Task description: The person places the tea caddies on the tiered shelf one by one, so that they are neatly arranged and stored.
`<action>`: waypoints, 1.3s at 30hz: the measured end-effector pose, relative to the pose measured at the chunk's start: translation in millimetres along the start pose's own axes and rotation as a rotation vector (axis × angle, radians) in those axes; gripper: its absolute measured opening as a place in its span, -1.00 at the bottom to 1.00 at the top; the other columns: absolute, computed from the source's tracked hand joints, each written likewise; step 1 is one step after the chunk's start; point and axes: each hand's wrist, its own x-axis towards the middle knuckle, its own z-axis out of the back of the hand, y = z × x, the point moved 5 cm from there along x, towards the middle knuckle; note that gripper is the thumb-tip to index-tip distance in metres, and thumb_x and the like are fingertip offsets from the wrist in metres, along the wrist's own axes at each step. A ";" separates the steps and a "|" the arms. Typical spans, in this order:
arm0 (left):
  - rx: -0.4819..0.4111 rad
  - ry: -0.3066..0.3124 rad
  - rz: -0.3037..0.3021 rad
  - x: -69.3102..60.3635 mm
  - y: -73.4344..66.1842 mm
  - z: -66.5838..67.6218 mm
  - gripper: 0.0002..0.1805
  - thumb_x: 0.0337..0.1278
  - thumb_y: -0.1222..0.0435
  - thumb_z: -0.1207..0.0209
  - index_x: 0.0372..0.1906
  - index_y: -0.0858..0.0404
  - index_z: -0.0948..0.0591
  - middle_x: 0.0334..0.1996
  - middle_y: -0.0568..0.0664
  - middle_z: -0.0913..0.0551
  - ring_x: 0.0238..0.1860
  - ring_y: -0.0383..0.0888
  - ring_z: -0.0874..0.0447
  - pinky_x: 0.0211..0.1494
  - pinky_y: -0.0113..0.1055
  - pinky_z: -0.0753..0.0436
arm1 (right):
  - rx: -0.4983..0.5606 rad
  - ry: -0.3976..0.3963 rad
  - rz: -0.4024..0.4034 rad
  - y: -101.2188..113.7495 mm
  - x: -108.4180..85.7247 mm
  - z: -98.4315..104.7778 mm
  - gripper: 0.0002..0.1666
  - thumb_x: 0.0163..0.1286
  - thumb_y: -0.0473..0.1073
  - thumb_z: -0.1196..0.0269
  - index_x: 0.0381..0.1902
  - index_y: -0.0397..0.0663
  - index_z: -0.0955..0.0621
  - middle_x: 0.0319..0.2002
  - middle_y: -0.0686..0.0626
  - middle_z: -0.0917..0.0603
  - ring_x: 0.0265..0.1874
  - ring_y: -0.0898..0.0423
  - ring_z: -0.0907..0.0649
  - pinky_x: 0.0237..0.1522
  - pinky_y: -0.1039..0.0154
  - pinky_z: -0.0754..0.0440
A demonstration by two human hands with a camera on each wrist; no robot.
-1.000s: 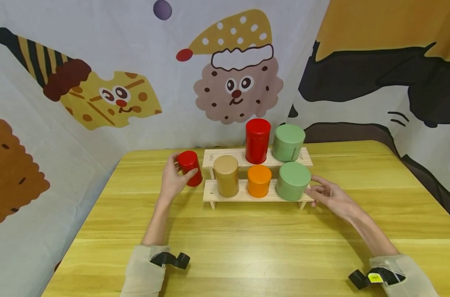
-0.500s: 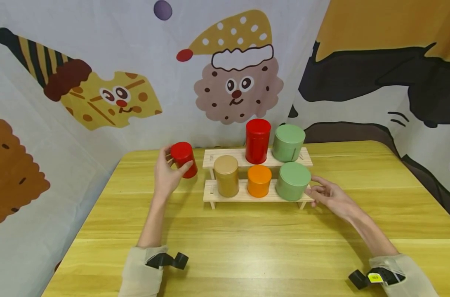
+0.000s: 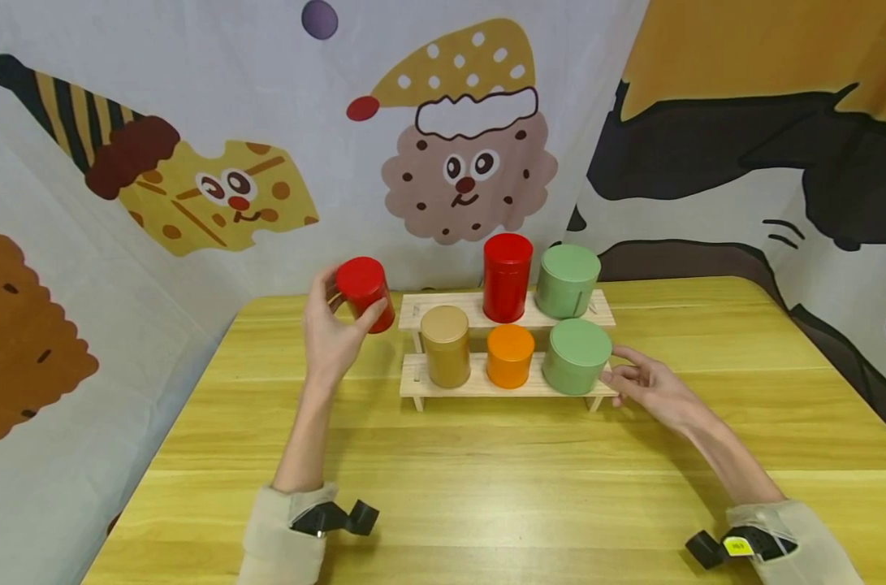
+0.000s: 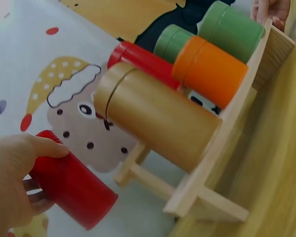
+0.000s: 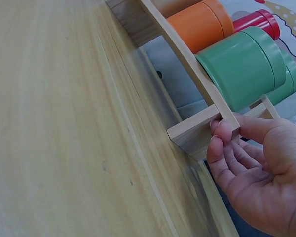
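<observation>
My left hand [image 3: 330,335] grips a small red canister [image 3: 373,302], thumb on the near side and fingers behind. The canister is tilted and held off the table, just left of the upper tier of a two-tier wooden rack [image 3: 431,307]. In the left wrist view, the red canister [image 4: 76,190] hangs apart from the rack. My right hand [image 3: 658,394] pinches the right end of the rack's lower tier; the right wrist view shows thumb and fingertips on the shelf corner [image 5: 230,118]. Beside those fingers stands a green canister [image 3: 577,357].
On the lower tier are also a gold canister [image 3: 446,349] and an orange one [image 3: 511,357]. The upper tier bears a tall red canister [image 3: 507,280] and another green one [image 3: 568,282]. Behind the wooden table [image 3: 472,487] hangs a printed cloth [image 3: 340,187].
The left hand has lifted the small red canister away from me, first slightly left, then back right toward the upper tier. The right hand and rack have stayed put.
</observation>
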 end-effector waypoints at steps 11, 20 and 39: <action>-0.004 0.002 -0.072 5.9 -29.9 -13.0 -0.27 0.00 0.42 -0.47 0.32 0.38 -0.43 0.17 0.12 -0.58 0.14 -0.05 -0.54 0.26 -0.20 -0.53 | 0.014 0.003 0.014 0.6 0.3 -1.0 -0.21 0.58 -0.17 -0.14 0.54 -0.40 -0.06 -0.02 -0.24 -0.64 -0.35 0.05 -0.68 -0.06 0.31 -0.62; -0.060 0.056 -0.053 10.7 -37.8 -31.9 -0.27 0.03 0.39 -0.47 0.33 0.36 -0.42 0.15 0.10 -0.58 0.11 -0.04 -0.54 0.23 -0.18 -0.54 | -0.009 -0.002 0.007 0.1 -1.0 0.0 -0.21 0.58 -0.14 -0.13 0.54 -0.37 -0.07 0.00 -0.27 -0.62 -0.33 0.04 -0.68 -0.08 0.29 -0.63; -0.063 0.194 0.086 16.8 -34.5 -75.5 -0.27 0.07 0.29 -0.47 0.34 0.28 -0.41 0.16 0.09 -0.57 0.12 0.02 -0.53 0.23 -0.14 -0.54 | 0.007 0.005 0.003 0.4 -0.1 -0.5 -0.20 0.58 -0.14 -0.13 0.55 -0.38 -0.05 -0.03 -0.23 -0.63 -0.34 0.05 -0.67 -0.07 0.32 -0.61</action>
